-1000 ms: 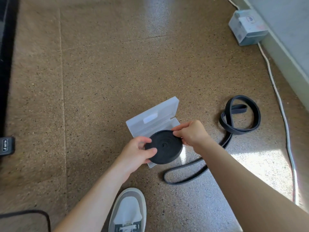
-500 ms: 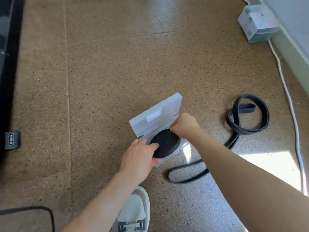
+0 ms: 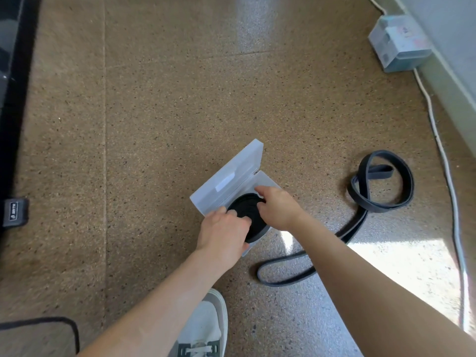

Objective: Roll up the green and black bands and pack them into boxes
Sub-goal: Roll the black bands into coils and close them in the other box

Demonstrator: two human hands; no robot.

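Note:
A tightly rolled black band (image 3: 248, 211) lies in the base of an open clear plastic box (image 3: 268, 182) on the floor. Its lid (image 3: 226, 176) is tipped back to the far left. My left hand (image 3: 222, 231) covers the roll's near left side, fingers bent over its rim. My right hand (image 3: 279, 207) holds the roll's far right edge between thumb and fingers. A second dark band (image 3: 381, 188) lies loose and looped on the floor to the right; its tail (image 3: 286, 276) curls toward me.
A shoe (image 3: 203, 328) stands on the speckled brown floor just below the box. A white cable (image 3: 443, 155) runs along the right wall from a small socket box (image 3: 398, 43). Dark furniture (image 3: 10, 99) lines the left edge, and a black cord (image 3: 64, 325) loops at the lower left.
Both hands have lowered the rolled black band from above the box down into its base. My left hand has slid further over the roll.

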